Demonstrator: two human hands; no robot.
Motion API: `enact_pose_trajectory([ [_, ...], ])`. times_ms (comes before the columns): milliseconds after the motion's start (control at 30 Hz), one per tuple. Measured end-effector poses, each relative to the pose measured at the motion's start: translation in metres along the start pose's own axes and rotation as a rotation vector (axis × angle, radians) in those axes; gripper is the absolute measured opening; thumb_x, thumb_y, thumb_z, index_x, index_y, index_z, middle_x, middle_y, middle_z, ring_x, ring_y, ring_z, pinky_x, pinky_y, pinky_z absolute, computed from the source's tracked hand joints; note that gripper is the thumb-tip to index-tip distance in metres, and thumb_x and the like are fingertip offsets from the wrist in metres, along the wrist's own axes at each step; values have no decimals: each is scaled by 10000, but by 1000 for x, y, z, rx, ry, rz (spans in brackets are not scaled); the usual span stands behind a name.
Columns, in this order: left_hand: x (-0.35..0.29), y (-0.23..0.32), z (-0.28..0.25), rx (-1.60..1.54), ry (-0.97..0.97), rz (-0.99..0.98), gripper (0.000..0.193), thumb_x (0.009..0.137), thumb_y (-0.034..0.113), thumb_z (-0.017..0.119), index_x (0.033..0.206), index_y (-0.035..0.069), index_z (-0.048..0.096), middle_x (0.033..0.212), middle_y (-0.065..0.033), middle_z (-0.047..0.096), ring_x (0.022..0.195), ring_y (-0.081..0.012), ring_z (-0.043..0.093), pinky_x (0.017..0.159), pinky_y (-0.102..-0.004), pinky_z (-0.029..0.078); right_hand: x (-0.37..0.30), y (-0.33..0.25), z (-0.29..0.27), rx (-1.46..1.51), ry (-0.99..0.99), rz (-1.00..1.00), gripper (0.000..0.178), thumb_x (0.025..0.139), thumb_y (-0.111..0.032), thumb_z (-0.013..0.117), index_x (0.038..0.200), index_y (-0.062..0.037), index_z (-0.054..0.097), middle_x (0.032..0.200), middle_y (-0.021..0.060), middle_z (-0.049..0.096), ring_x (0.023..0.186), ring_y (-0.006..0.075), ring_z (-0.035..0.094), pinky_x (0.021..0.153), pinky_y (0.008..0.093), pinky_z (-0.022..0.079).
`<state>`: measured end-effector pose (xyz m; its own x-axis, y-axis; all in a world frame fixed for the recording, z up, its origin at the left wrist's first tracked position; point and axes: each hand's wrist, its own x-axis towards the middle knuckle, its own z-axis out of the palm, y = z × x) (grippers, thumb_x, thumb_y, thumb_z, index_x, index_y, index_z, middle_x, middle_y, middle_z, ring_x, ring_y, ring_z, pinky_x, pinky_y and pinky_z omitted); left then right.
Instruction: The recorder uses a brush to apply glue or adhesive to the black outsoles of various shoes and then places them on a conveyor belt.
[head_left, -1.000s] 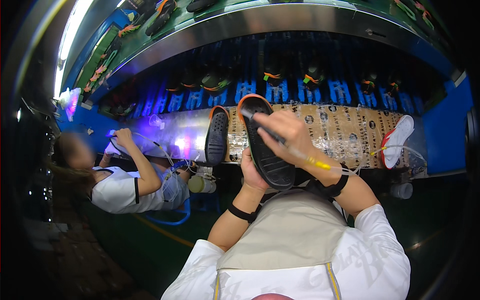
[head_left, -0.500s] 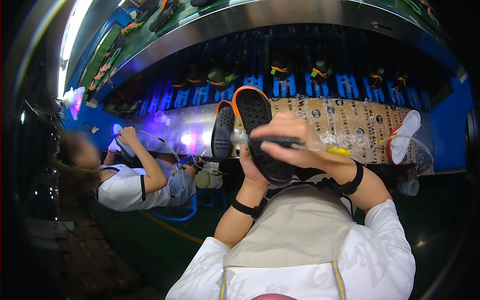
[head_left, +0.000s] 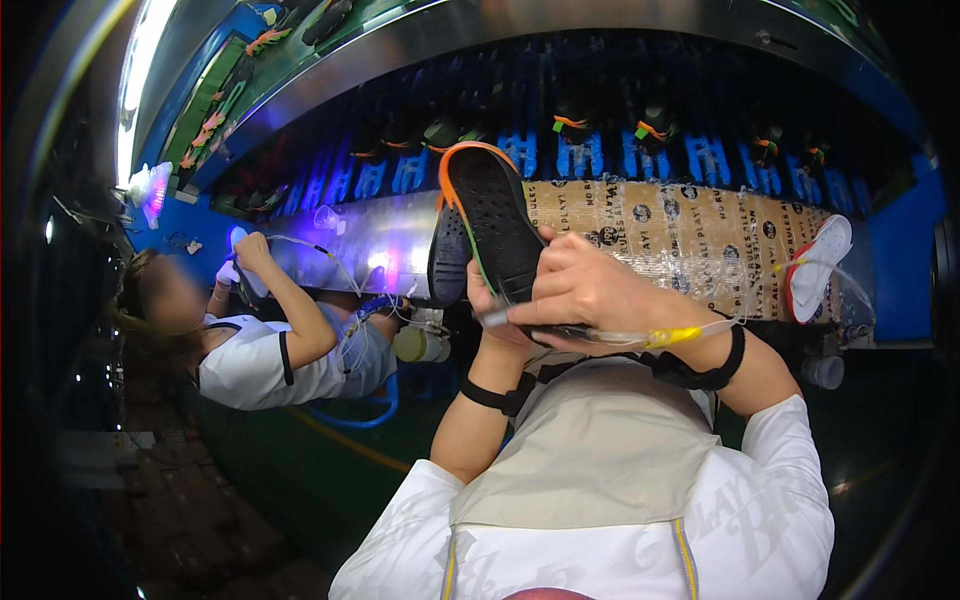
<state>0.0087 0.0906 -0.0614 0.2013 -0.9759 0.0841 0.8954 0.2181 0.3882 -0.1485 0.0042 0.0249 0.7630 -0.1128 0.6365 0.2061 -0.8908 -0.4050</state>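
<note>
We've got left fingers [head_left: 480,286] clamped on the black sole [head_left: 487,205], right fingers [head_left: 560,288] curled round the brush [head_left: 557,331] — white sole [head_left: 822,272] at 3 o'clock.

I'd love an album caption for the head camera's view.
Left hand holding a black, orange-edged shoe sole, right hand gripping a tubed tool at its near end.

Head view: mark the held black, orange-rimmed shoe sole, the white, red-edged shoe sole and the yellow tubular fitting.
Black, orange-rimmed shoe sole [head_left: 490,220]: head view, on the dark face.
White, red-edged shoe sole [head_left: 817,280]: head view, on the white face.
Yellow tubular fitting [head_left: 674,337]: head view, on its middle.
</note>
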Motion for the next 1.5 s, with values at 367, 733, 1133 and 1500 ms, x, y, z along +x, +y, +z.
enact_pose_trajectory([
  [367,9,28,21,-155,-20,-34,697,985,541,407,1415,9,544,1287,-204,629,1198,-386,625,992,-540,567,7,-15,-27,376,-123,-7,361,780,-86,824,1136,-109,764,830,15,647,898,234,599,828,402,416],
  [733,23,54,39,6,-177,-91,881,899,630,487,1427,-75,492,1305,-252,615,1192,-405,634,1024,-571,546,8,-17,-39,268,-145,84,331,833,-127,833,1158,-114,770,878,38,668,838,233,609,808,388,426],
  [1133,52,88,66,557,-312,-244,854,929,560,482,1467,-102,452,1281,-314,619,1106,-397,676,998,-498,576,4,-17,-48,296,-289,47,327,834,-109,830,1158,-104,784,838,71,688,784,257,615,788,398,459],
  [1500,72,91,67,679,-218,-498,513,1038,178,433,1464,-97,507,1296,-158,687,1067,-164,711,916,-283,578,1,-11,-55,333,-275,89,358,836,-101,802,1192,-97,762,857,44,645,839,232,607,801,381,442],
])
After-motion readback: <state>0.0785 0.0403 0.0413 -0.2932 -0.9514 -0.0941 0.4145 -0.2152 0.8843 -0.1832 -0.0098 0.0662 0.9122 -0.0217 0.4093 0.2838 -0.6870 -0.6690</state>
